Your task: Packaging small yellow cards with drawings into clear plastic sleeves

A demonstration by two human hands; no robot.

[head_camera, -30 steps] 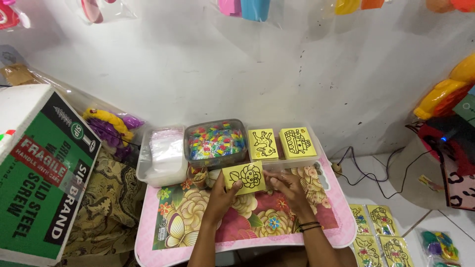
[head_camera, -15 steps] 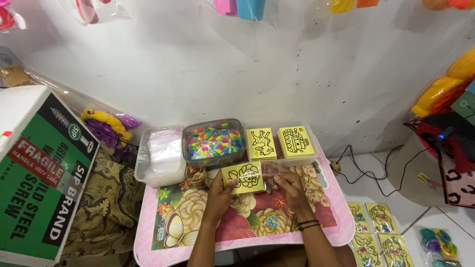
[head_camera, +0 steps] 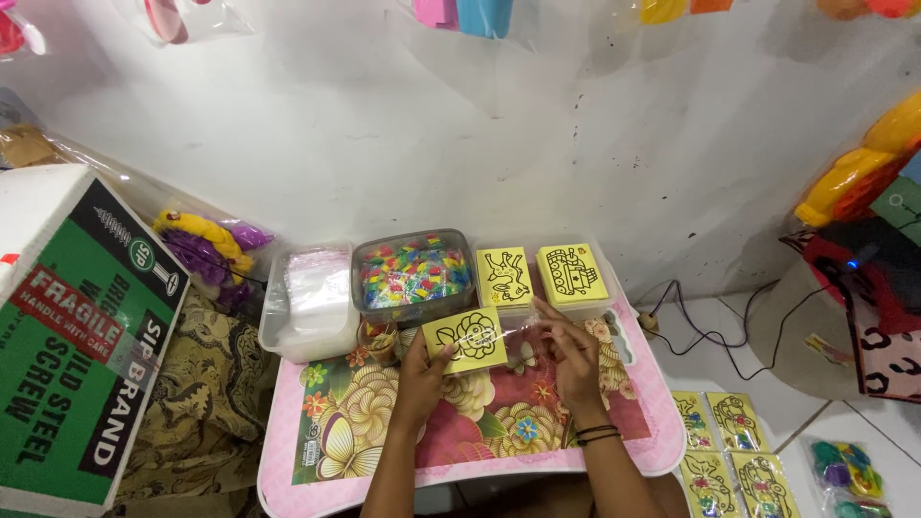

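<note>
- Carton [head_camera: 72,326], green with a white top, stood at the far left, leaning over a patterned brown cloth [head_camera: 206,393].
- Behind the cloth, a clear bag of purple and yellow toys [head_camera: 206,251] lay against the white wall [head_camera: 432,144].
- A low pink table [head_camera: 499,432] with a flower print took up the middle.
- At the table's back left sat a clear tub of plastic sleeves [head_camera: 307,299], and just beside it a box of mixed coloured bits [head_camera: 413,273].
- A small cup [head_camera: 380,338] stood in front of that box, just left of the left hand.
- The left hand [head_camera: 422,376] had its fingers curled closed on the lower left edge of a yellow card [head_camera: 466,340] with a black flower drawing, held tilted above the table.
- A clear sleeve [head_camera: 523,331] stuck out from the card's right side.
- The right hand [head_camera: 574,353] pinched that sleeve between thumb and fingertips, the other fingers loosely bent; dark bands ringed its wrist.
- Two stacks of yellow cards [head_camera: 537,276] rested at the table's back right, near the wall.
- A black cable [head_camera: 700,326] ran across the white floor to the right.
- More yellow cards [head_camera: 734,451] lay on the floor at the lower right, near a bag of coloured pieces [head_camera: 849,475].
</note>
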